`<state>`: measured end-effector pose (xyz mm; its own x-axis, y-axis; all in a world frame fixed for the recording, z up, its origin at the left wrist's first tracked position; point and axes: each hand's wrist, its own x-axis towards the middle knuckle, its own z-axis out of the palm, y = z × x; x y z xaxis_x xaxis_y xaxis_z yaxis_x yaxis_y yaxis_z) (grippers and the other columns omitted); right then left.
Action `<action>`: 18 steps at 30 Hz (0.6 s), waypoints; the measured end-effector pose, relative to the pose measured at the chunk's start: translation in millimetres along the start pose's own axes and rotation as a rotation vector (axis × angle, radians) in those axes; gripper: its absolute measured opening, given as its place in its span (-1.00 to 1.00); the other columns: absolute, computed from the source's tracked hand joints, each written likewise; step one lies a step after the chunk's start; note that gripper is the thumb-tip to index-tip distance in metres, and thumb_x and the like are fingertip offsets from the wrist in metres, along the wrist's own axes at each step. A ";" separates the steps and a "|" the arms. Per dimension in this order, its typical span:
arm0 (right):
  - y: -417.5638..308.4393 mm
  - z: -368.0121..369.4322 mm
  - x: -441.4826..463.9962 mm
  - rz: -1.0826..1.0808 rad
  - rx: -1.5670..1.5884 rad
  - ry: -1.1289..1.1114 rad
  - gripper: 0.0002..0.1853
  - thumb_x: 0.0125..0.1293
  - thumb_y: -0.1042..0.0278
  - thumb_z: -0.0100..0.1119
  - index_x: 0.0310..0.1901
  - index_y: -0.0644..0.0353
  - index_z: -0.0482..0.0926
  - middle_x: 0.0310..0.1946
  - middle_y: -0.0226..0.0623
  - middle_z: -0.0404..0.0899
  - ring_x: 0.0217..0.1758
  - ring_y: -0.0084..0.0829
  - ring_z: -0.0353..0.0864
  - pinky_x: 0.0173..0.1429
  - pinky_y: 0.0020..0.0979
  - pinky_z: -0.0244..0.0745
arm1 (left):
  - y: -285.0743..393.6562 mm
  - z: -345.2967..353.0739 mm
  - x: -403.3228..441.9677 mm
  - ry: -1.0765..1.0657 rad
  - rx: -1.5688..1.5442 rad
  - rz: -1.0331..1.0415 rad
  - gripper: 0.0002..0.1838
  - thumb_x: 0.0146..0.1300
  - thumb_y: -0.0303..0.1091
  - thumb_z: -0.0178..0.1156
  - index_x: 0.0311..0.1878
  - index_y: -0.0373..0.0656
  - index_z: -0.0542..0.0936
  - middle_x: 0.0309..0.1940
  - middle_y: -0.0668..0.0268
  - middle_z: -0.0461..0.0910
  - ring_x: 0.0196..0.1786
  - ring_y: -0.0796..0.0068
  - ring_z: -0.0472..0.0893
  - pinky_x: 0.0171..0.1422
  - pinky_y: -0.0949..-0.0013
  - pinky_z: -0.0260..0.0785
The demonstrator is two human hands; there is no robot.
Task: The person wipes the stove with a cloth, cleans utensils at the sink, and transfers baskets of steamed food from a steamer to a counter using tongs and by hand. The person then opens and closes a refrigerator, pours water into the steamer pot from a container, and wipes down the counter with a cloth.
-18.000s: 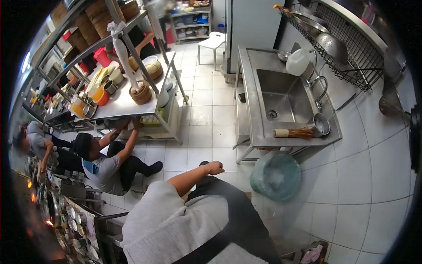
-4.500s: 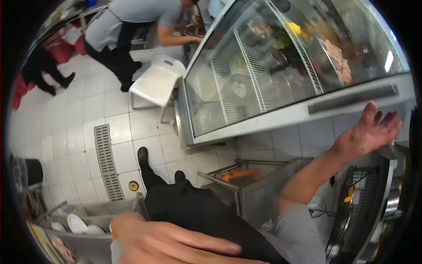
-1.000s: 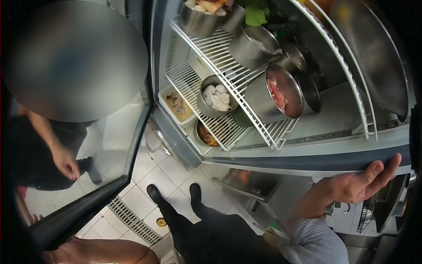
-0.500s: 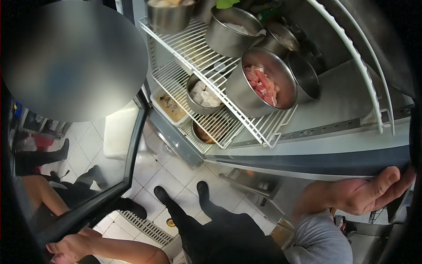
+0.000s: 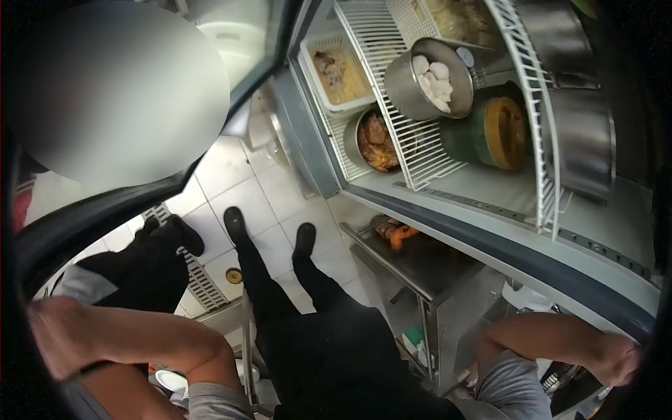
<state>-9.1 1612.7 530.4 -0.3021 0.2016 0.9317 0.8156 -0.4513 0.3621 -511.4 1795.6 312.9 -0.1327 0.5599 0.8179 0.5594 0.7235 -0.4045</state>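
Observation:
The refrigerator [image 5: 448, 220] stands open in front of me. My left hand [image 5: 56, 336] is at the far left beside the dark-edged glass door [image 5: 105, 210], its fingers hidden. By the fridge's lower right edge is my right hand [image 5: 617, 358], bent inward, its fingers not clearly visible. On the white wire shelves [image 5: 392, 91] a steel pot [image 5: 404, 87] holds white rounded pieces. Below it are a pot of brown food [image 5: 376, 140] and a white tub [image 5: 339, 73] with pale liquid. A green container with an orange-yellow lid [image 5: 507, 133] lies to the right.
Another person's dark-clothed legs [image 5: 140, 269] are behind the door at left. A steel table [image 5: 413, 269] with an orange object [image 5: 397, 232] stands under the fridge's edge. A floor drain grate [image 5: 203, 283] runs between my legs and that person. More steel containers [image 5: 581, 140] stand at upper right.
My view has shifted down toward the lower shelves, and the pot of pink meat has left view. My left hand appears higher, my right hand lower with its fingers no longer spread in sight.

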 end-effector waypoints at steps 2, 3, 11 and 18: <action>-0.3 0.1 4.6 -0.047 -0.085 -0.032 -0.55 0.30 0.27 0.10 0.16 0.33 0.35 0.21 -0.03 0.30 0.20 -0.34 0.34 0.17 -0.40 0.31 | 27.2 -20.7 -28.4 -0.063 -0.490 -0.152 -0.74 0.25 -0.27 -0.07 -0.21 -0.21 0.54 -0.18 0.08 0.57 -0.07 0.21 0.57 0.03 0.18 0.38; -2.1 1.1 6.6 -0.080 -0.132 -0.050 -0.51 0.28 0.28 0.11 0.19 0.33 0.32 0.24 -0.03 0.27 0.23 -0.34 0.32 0.19 -0.40 0.29 | 40.0 -19.4 -43.4 0.053 -1.043 -0.257 -0.73 0.28 -0.24 -0.09 -0.15 -0.20 0.50 -0.16 0.04 0.56 -0.04 0.14 0.56 0.12 0.07 0.34; -31.4 21.4 10.5 -0.023 -0.011 -0.141 -0.47 0.28 0.27 0.09 0.24 0.27 0.28 0.23 0.02 0.26 0.24 -0.32 0.30 0.18 -0.34 0.27 | 90.6 -150.0 -143.7 -0.591 -2.403 -0.332 -0.30 0.26 0.22 -0.04 0.34 0.01 0.17 0.21 -0.11 0.25 0.26 0.00 0.29 0.28 -0.11 0.20; -0.4 9.2 13.5 -0.165 -0.263 -0.030 -0.71 0.34 0.24 -0.02 -0.08 0.26 0.55 -0.07 -0.09 0.53 -0.04 -0.27 0.55 -0.05 -0.37 0.54 | 89.2 -144.7 -63.6 -0.398 -2.730 -0.098 -0.60 0.35 -0.13 0.00 0.25 0.22 0.36 0.28 0.38 0.28 0.26 0.35 0.27 0.02 0.11 0.26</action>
<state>-9.0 1623.6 542.6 -0.4015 0.3149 0.8600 0.5998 -0.6193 0.5067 -334.7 1766.0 284.0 -0.0800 0.7744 0.6276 -0.2421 -0.6259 0.7414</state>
